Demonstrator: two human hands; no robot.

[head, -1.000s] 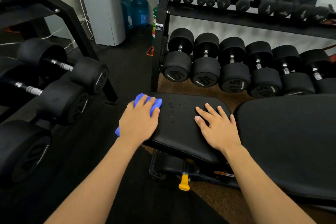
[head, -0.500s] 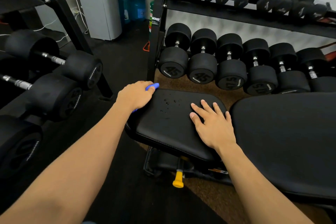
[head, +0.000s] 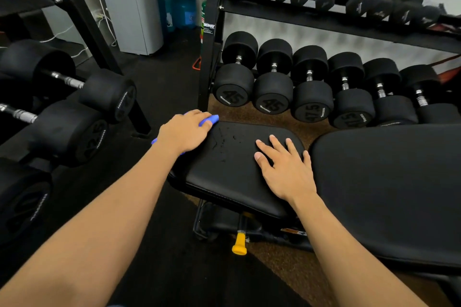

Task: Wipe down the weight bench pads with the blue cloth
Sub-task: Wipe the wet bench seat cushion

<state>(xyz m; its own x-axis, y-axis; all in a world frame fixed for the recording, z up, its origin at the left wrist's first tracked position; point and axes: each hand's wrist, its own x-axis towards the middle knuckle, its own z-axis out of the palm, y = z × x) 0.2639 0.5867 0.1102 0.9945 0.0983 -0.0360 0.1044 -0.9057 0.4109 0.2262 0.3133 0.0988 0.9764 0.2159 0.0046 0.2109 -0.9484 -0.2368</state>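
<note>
The small black seat pad (head: 232,172) of the weight bench lies in the middle, with droplets and wet streaks near its far left part. My left hand (head: 185,132) presses the blue cloth (head: 209,119) against the pad's far left corner; most of the cloth is hidden under the hand. My right hand (head: 284,168) lies flat with fingers spread on the pad's right side. The large black back pad (head: 389,189) fills the right.
A dumbbell rack (head: 299,82) with heavy black dumbbells stands just behind the bench. Another rack with dumbbells (head: 62,112) is close on the left. A yellow adjustment knob (head: 239,247) sticks out under the seat. Water jugs (head: 182,5) and a white unit stand at the back.
My left hand has slid the cloth from the pad's left edge up to its far left corner. The right hand has stayed flat on the pad.
</note>
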